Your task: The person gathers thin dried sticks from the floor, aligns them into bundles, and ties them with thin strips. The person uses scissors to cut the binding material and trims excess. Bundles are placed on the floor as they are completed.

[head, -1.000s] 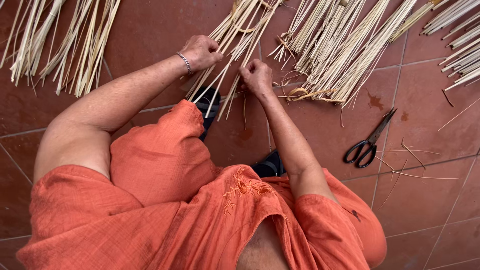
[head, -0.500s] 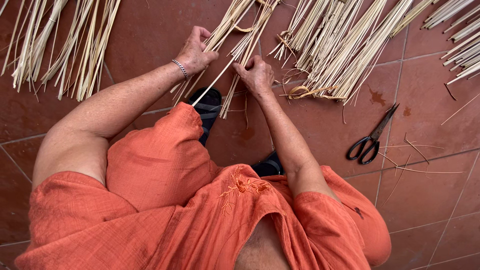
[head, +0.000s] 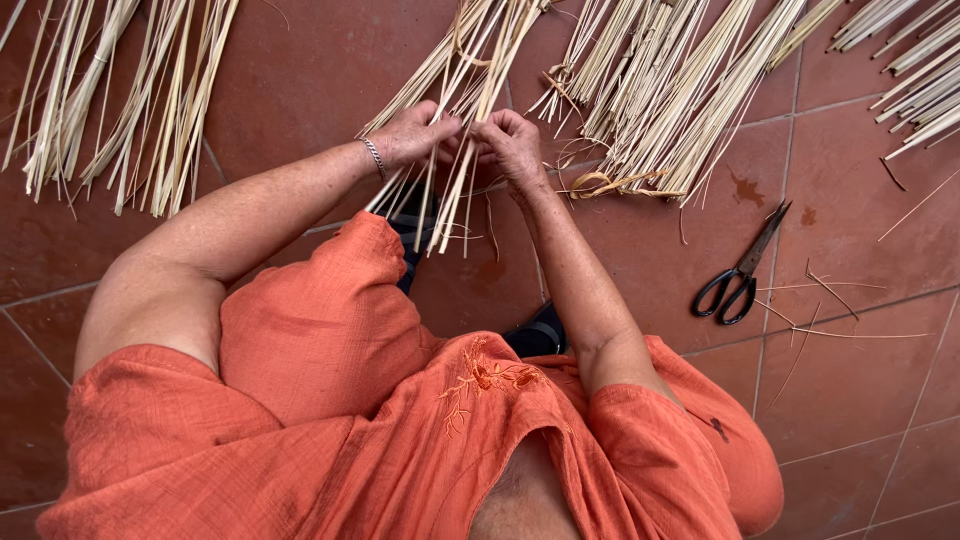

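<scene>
I look down at my own orange clothes and both arms stretched over a red tiled floor (head: 320, 70). My left hand (head: 415, 135), with a silver bracelet on its wrist, grips a bundle of pale straw stalks (head: 470, 70) that runs up and away from me. My right hand (head: 510, 140) closes on the same bundle just beside the left one, the two hands nearly touching. The cut lower ends of the stalks hang below my hands, above my knees.
A large heap of straw (head: 670, 90) lies to the right of my hands, with a coiled strip at its near edge. More straw (head: 130, 100) lies at the far left and top right. Black scissors (head: 740, 270) rest on the tiles at right, with loose strands around them.
My hands have come closer together on the bundle, the left one closing around the stalks. The view has shifted slightly.
</scene>
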